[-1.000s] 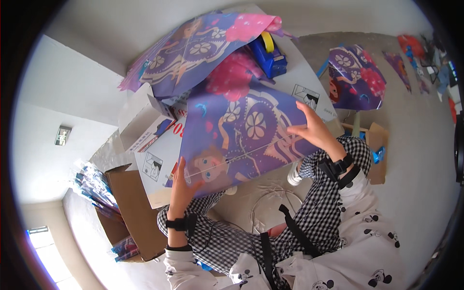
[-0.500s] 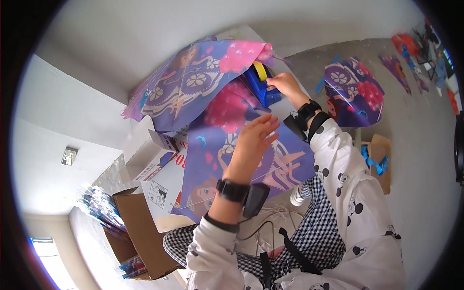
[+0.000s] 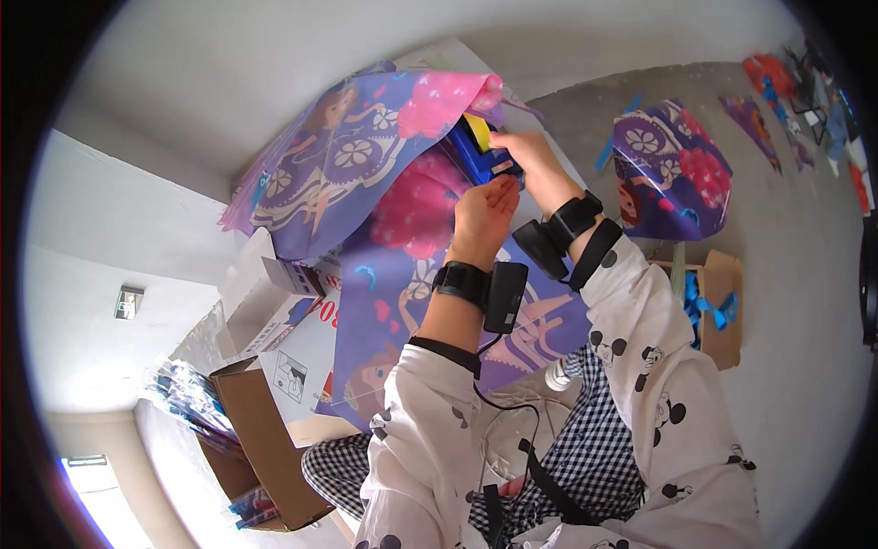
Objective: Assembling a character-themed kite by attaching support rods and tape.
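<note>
A blue tape dispenser (image 3: 471, 166) with a yellow roll (image 3: 477, 132) stands at the far side of the work surface, partly under a printed sheet. My right hand (image 3: 529, 157) closes on its right side, fingertips by the roll; its other fingers are hidden. At the dispenser's near end, my left hand (image 3: 485, 215) has its fingertips drawn together; whatever is between them is too small to make out. Beneath my left hand lies a purple and pink printed sheet (image 3: 366, 302). Another such sheet (image 3: 357, 169) with a princess figure drapes over the far left, its edge raised beside the dispenser.
An open white box (image 3: 251, 306) stands left of the sheets. Lower left is a brown carton (image 3: 270, 448) with plastic-wrapped packs. To the right are a folded printed piece (image 3: 672, 169) and a small carton (image 3: 722, 306) holding blue ribbon. A cable (image 3: 512, 403) hangs from my left wrist device.
My left hand has moved up and away from me to the dispenser's near end, its fingers closing. My right hand has shifted left and farther away, toward the yellow roll.
</note>
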